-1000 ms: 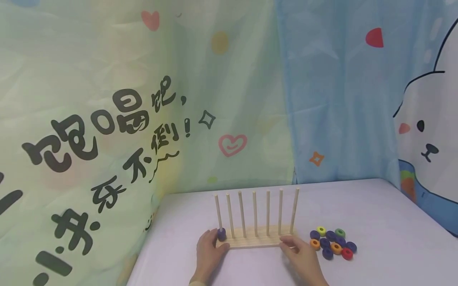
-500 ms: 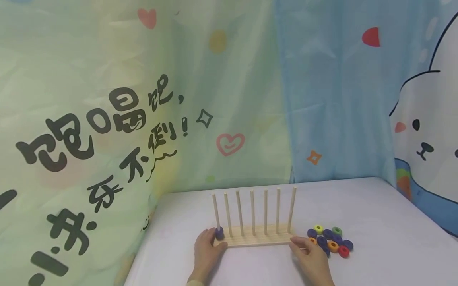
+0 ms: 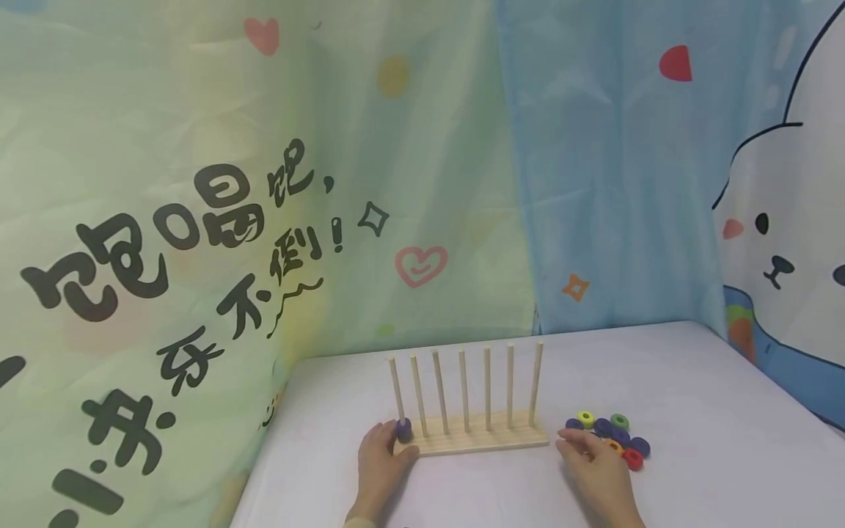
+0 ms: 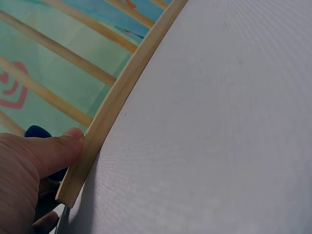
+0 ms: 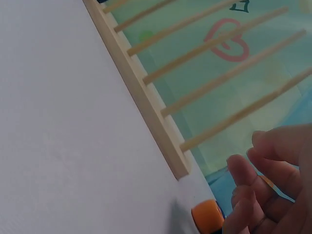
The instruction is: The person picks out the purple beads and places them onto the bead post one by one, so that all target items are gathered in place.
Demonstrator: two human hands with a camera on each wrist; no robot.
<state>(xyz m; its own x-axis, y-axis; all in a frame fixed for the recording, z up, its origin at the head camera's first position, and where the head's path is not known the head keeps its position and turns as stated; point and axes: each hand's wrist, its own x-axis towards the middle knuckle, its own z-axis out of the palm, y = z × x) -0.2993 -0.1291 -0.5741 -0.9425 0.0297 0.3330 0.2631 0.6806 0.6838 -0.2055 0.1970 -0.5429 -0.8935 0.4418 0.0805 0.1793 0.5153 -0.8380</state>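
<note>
In the head view a wooden peg rack (image 3: 475, 440), a flat base with a row of several upright pegs, stands on the white table. One dark blue ring (image 3: 403, 430) sits at the foot of its leftmost peg. My left hand (image 3: 385, 462) grips the left end of the base; the left wrist view has the thumb (image 4: 70, 146) on the front edge and other fingers behind. My right hand (image 3: 594, 466) is past the rack's right end, fingers loosely bent with nothing in them, overlapping a cluster of loose rings. An orange ring (image 5: 207, 216) shows below its fingers in the right wrist view.
The loose rings lie right of the rack: several dark blue, a yellow ring (image 3: 585, 419), a green ring (image 3: 619, 422), a red ring (image 3: 633, 459) and orange. A printed curtain (image 3: 422, 183) hangs behind the white table (image 3: 713, 411).
My right hand has moved right, from the rack's front edge to the loose rings. The left hand keeps its grip on the rack's left end. The head view has shifted slightly.
</note>
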